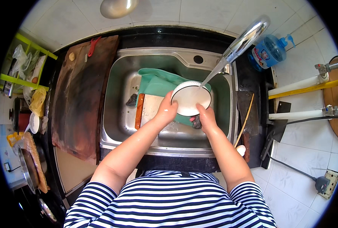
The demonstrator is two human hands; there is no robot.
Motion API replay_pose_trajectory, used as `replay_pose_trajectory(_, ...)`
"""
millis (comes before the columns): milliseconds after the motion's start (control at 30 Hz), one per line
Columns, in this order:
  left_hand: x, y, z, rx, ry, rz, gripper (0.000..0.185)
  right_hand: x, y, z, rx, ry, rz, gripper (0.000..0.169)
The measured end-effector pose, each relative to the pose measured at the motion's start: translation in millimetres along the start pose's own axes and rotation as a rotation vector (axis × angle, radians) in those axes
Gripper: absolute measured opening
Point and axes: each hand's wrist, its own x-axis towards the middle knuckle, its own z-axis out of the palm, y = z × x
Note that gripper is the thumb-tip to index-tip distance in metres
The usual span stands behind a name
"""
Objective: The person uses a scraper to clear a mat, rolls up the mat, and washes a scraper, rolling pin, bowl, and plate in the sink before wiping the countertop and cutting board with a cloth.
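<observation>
A white bowl with a dark rim [190,100] is held between both hands over the stainless steel sink [123,125], tilted under the running stream from the chrome faucet [238,45]. My left hand [168,107] grips its left side, thumb at the rim. My right hand [205,115] grips the lower right side, with a dark scouring pad [196,122] also held under its fingers. Beneath lie a green cloth or sheet [154,82] and a pale, flat object with a wooden strip [139,111]. Another dark scouring pad [131,100] rests at the left of the basin.
Left of the sink lies a large wooden board [77,99] with a red-handled peeler [93,47] on it. A blue pump bottle [267,52] stands behind right. A cleaver [247,114] and a thin wooden stick [245,119] lie on the right counter.
</observation>
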Motion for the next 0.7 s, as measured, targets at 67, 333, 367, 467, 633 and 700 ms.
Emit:
replay_pose_trajectory(67, -6, 4, -1, 0.096, 0.067, 0.087, 0.049, 3, 5, 7, -0.043, 0.035, 0.045, 0.031)
replay_pose_trajectory(333, -12, -31, -24, -0.799, -0.083, -0.608, 0.045, 4, 15, 17, -0.386, -0.005, -0.183, 0.034)
replay_pose_trajectory(367, -14, -25, -20, -0.603, -0.020, -0.681, 0.044, 9, 19, 11, -0.406, -0.017, -0.202, 0.033)
replay_pose_trajectory(467, -23, -19, -18, -0.410, -0.220, -0.592, 0.042, 28, 37, -20, -0.405, -0.040, -0.110, 0.036)
replay_pose_trajectory(633, -36, -21, -16, -0.268, -0.222, -0.578, 0.043, 31, 38, -41, -1.047, -0.078, -0.084, 0.047)
replay_pose_trajectory(700, -42, -21, -13, -0.188, -0.141, -0.482, 0.039, 26, 32, -34, -0.977, -0.087, -0.196, 0.039)
